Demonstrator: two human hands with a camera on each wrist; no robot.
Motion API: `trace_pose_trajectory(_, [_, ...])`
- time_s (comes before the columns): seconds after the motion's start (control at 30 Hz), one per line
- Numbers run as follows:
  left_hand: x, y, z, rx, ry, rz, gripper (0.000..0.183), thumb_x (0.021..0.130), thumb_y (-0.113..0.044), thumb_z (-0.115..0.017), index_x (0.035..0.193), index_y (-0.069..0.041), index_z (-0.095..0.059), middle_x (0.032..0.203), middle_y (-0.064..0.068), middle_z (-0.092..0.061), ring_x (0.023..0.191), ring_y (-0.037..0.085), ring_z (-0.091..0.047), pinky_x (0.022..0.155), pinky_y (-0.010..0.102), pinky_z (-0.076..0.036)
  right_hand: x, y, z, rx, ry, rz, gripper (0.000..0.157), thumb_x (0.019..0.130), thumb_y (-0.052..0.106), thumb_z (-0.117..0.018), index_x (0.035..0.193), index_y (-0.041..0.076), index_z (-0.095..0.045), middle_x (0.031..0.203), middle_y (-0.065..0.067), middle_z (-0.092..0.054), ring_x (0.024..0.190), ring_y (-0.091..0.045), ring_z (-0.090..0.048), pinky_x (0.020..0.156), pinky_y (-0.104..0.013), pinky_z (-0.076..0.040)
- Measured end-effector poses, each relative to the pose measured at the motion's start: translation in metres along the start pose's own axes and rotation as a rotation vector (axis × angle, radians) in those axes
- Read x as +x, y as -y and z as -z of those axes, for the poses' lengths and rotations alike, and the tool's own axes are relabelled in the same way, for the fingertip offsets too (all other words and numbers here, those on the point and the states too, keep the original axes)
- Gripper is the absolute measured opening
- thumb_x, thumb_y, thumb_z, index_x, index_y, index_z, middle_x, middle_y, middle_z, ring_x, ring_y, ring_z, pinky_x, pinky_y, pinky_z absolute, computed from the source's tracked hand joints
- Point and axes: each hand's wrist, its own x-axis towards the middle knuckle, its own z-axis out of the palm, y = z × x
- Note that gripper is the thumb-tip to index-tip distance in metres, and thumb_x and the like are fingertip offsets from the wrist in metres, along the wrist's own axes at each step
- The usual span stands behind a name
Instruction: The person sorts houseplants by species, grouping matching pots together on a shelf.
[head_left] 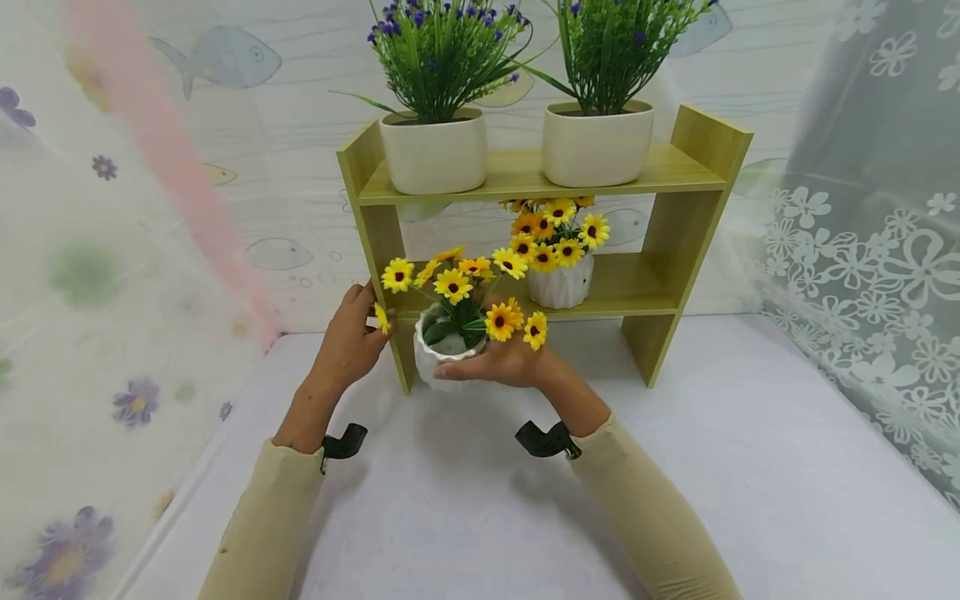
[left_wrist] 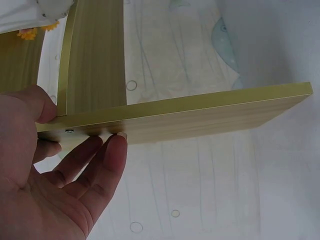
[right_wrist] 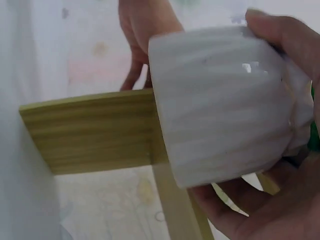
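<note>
My right hand point(head_left: 513, 362) grips a ribbed white flowerpot point(head_left: 429, 360) planted with yellow artificial daisies point(head_left: 453, 286), thumb near its rim. The pot hangs in front of the left end of the wooden shelf point(head_left: 637, 287). In the right wrist view the pot point(right_wrist: 220, 107) shows its smooth glossy side, with fingers on two sides of it. My left hand point(head_left: 352, 337) holds the shelf's left side panel point(left_wrist: 185, 112); in the left wrist view the thumb lies over the front edge and the fingertips touch the outer face.
A second white pot point(head_left: 562, 285) of yellow daisies stands on the middle board. Two larger cream planters point(head_left: 435, 154) with purple-flowered greenery stand on the top board. A white cloth point(head_left: 450, 500) covers the table, and patterned curtains point(head_left: 150, 250) hang around it.
</note>
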Motion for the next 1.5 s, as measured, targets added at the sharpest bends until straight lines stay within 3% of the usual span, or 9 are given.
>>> trace_pose_trajectory(0.2, [-0.001, 0.002, -0.002, -0.02, -0.013, -0.02, 0.053, 0.108, -0.019, -0.055, 0.158, -0.003, -0.045, 0.129, 0.018, -0.052, 0.121, 0.035, -0.063, 0.094, 0.053, -0.061, 0.001, 0.0, 0.008, -0.033, -0.106, -0.004, 0.057, 0.079, 0.013, -0.095, 0.126, 0.004, -0.064, 0.116, -0.007, -0.068, 0.11, -0.02, -0.066, 0.097, -0.034, -0.058])
trace_pose_trajectory(0.37, [0.0, 0.001, -0.002, -0.026, -0.01, -0.022, 0.054, 0.109, -0.019, -0.054, 0.159, -0.003, -0.043, 0.13, 0.019, -0.052, 0.121, 0.036, -0.063, 0.095, 0.053, -0.06, 0.0, 0.005, 0.014, -0.125, -0.201, -0.025, 0.063, 0.08, 0.012, -0.094, 0.133, 0.003, -0.06, 0.125, -0.007, -0.065, 0.119, -0.02, -0.062, 0.106, -0.037, -0.053])
trace_pose_trajectory(0.63, [-0.001, 0.001, -0.001, -0.023, -0.008, -0.014, 0.056, 0.109, -0.017, -0.053, 0.161, -0.002, -0.04, 0.132, 0.019, -0.051, 0.121, 0.036, -0.063, 0.095, 0.053, -0.06, -0.001, 0.028, 0.012, -0.077, -0.272, -0.028, 0.068, 0.084, -0.003, -0.087, 0.14, -0.009, -0.049, 0.133, -0.022, -0.057, 0.125, -0.033, -0.057, 0.111, -0.05, -0.049])
trace_pose_trajectory(0.93, [-0.001, -0.001, -0.001, -0.013, -0.005, -0.02, 0.057, 0.109, -0.018, -0.052, 0.163, -0.004, -0.039, 0.131, 0.019, -0.051, 0.122, 0.036, -0.062, 0.094, 0.051, -0.061, 0.006, -0.014, 0.011, -0.12, -0.397, 0.077, 0.08, 0.084, 0.028, -0.093, 0.146, 0.002, -0.048, 0.139, -0.01, -0.056, 0.133, -0.021, -0.053, 0.116, -0.044, -0.046])
trace_pose_trajectory(1.1, [-0.001, -0.001, -0.002, -0.016, -0.014, -0.006, 0.056, 0.109, -0.018, -0.052, 0.162, -0.004, -0.04, 0.131, 0.019, -0.051, 0.122, 0.036, -0.062, 0.095, 0.052, -0.061, 0.01, -0.018, 0.007, -0.178, -0.368, 0.138, 0.088, 0.085, 0.054, -0.085, 0.144, 0.001, -0.046, 0.134, -0.014, -0.052, 0.13, -0.025, -0.05, 0.113, -0.041, -0.045])
trace_pose_trajectory(1.23, [-0.002, -0.003, -0.003, -0.015, -0.023, -0.009, 0.055, 0.109, -0.017, -0.053, 0.16, -0.002, -0.042, 0.131, 0.019, -0.051, 0.121, 0.037, -0.063, 0.095, 0.052, -0.061, 0.017, -0.02, 0.003, -0.175, -0.343, 0.176, 0.068, 0.089, 0.032, -0.088, 0.135, -0.003, -0.052, 0.122, -0.017, -0.056, 0.119, -0.027, -0.055, 0.104, -0.037, -0.048])
trace_pose_trajectory(1.37, [-0.002, -0.005, -0.003, -0.018, -0.022, -0.006, 0.055, 0.109, -0.017, -0.054, 0.16, -0.002, -0.043, 0.131, 0.02, -0.052, 0.121, 0.037, -0.064, 0.094, 0.052, -0.061, 0.02, -0.019, 0.0, -0.159, -0.36, 0.111, 0.053, 0.088, 0.017, -0.088, 0.128, 0.0, -0.057, 0.111, -0.01, -0.062, 0.109, -0.022, -0.06, 0.097, -0.035, -0.053])
trace_pose_trajectory(1.47, [-0.002, -0.005, -0.003, -0.019, -0.023, 0.005, 0.055, 0.109, -0.019, -0.054, 0.16, -0.003, -0.042, 0.132, 0.018, -0.051, 0.121, 0.035, -0.063, 0.095, 0.051, -0.061, 0.019, -0.019, 0.0, -0.199, -0.357, -0.029, 0.052, 0.093, 0.051, -0.08, 0.113, 0.006, -0.062, 0.098, -0.005, -0.062, 0.101, -0.023, -0.062, 0.087, -0.039, -0.054])
trace_pose_trajectory(1.5, [-0.002, -0.005, -0.003, -0.02, -0.025, 0.006, 0.055, 0.109, -0.019, -0.054, 0.161, -0.003, -0.042, 0.132, 0.018, -0.051, 0.121, 0.035, -0.063, 0.095, 0.051, -0.061, 0.019, -0.019, -0.001, -0.207, -0.355, -0.085, 0.062, 0.091, 0.065, -0.074, 0.114, 0.008, -0.06, 0.098, -0.003, -0.06, 0.1, -0.024, -0.062, 0.085, -0.041, -0.054])
